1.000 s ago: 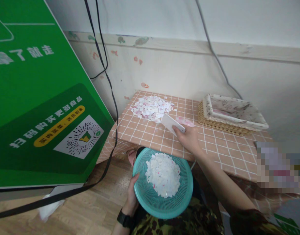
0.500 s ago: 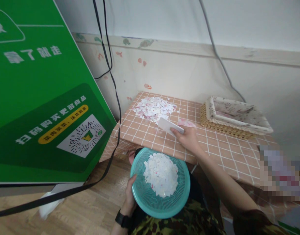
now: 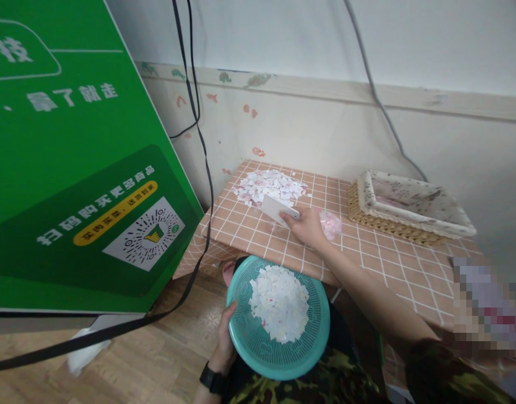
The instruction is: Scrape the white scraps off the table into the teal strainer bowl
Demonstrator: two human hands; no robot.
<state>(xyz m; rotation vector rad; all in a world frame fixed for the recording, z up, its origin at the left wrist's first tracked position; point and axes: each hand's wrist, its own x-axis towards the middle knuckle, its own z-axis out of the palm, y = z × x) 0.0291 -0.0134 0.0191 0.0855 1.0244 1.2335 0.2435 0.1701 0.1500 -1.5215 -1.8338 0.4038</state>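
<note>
My left hand grips the left rim of a teal plastic colander held over my lap below the table's front edge. A heap of white paper scraps with a few pink bits lies in it. Between the thumb and fingers of my right hand is a flat white scraper-like plate, tilted over the tabletop. Its far edge is by the front of a pile of white and pinkish paper scraps. A small pink patch of scraps lies just right of my right hand.
The table wears a brown checked cloth. On its right stands a lined wicker basket. A large green panel rises on the left, with black cables hanging before it. A grey cable runs down the wall.
My right hand has moved left with the white plate, closer to the paper pile's front edge. The colander stays in my left hand. The whole view has shifted slightly.
</note>
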